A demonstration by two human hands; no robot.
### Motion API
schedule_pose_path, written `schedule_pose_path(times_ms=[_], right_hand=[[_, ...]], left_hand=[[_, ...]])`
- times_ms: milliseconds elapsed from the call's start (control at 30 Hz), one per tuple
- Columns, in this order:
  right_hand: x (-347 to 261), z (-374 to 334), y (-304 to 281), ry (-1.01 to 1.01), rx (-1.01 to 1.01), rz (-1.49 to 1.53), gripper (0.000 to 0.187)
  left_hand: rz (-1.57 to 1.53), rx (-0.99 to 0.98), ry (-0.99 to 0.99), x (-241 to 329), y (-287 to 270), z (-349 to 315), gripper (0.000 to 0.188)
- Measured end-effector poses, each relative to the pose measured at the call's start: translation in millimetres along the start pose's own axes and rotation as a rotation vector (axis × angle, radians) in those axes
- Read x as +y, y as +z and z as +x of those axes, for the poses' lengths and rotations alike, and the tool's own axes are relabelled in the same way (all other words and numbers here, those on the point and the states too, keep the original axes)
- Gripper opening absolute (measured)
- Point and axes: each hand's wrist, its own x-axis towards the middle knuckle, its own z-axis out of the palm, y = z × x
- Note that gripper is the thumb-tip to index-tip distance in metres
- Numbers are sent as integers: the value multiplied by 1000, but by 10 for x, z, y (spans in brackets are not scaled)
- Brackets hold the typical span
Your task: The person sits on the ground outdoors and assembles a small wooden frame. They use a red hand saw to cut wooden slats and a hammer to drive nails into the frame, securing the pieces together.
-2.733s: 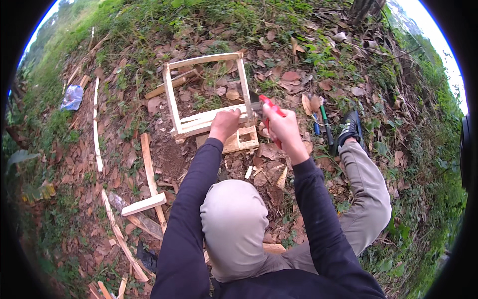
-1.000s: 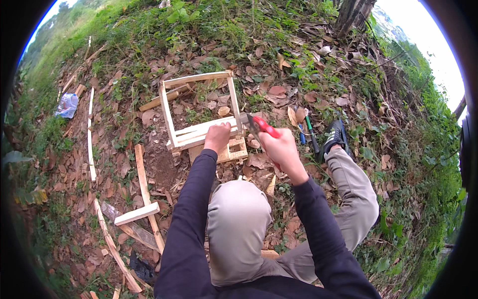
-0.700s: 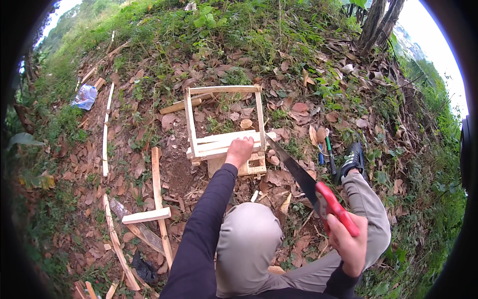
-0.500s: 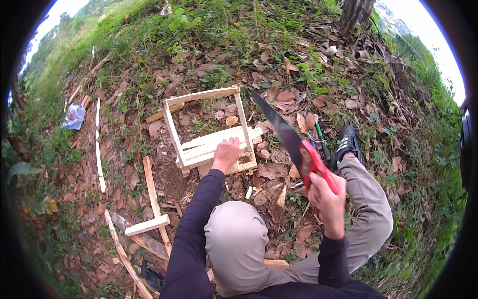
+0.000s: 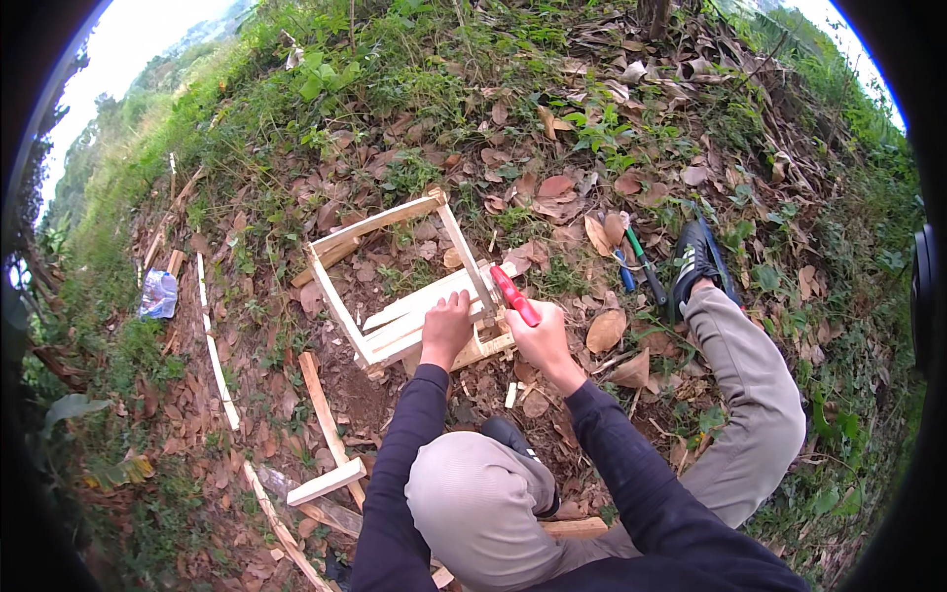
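A small frame of pale wooden sticks [image 5: 335, 301] stands on the leafy ground in front of me. Across its lower part lie several wooden slats [image 5: 404, 308]. My left hand [image 5: 447, 328] is closed over one of the slats, fingers curled down on it. My right hand [image 5: 540, 337] grips the red handle of a handsaw [image 5: 515, 294] at the frame's right side, close to the slat ends. The saw's blade is turned nearly edge-on and mostly out of sight, so whether its teeth touch wood I cannot tell.
Green-handled and blue-handled tools [image 5: 641, 264] lie by my shoe [image 5: 695, 261] at the right. Long wooden strips [image 5: 215, 345] and a short block [image 5: 327, 481] lie on the left. A crumpled plastic bag [image 5: 159, 294] sits farther left. My bent knee [image 5: 478, 503] is just below the frame.
The saw, held up at the right with its dark blade showing, has come down and left to the frame. My left hand stays on the slats. The view has shifted slightly.
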Motion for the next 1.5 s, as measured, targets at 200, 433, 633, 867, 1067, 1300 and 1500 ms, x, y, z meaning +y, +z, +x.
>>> schedule_pose_path(times_ms=[200,433,633,867,1067,1300,1500], right_hand=[[9,-196,-135,52,10,-44,24],[-268,-772,-459,137,6,2,23],[-1091,-1262,-798,386,24,383,25],[-9,-390,-233,6,47,208,26],[278,-109,30,-57,42,170,25],[253,7,91,-128,28,49,29],[262,8,110,-160,15,8,28]], left_hand=[[50,73,19,31,48,-46,30],[42,16,-12,-1,-5,-27,27],[63,-110,-38,6,-159,62,24],[48,-96,-56,-55,-136,80,33],[66,-108,-43,-56,-226,173,22],[43,-160,-49,-83,-354,260,25],[-3,-138,-67,-177,-362,343,30]])
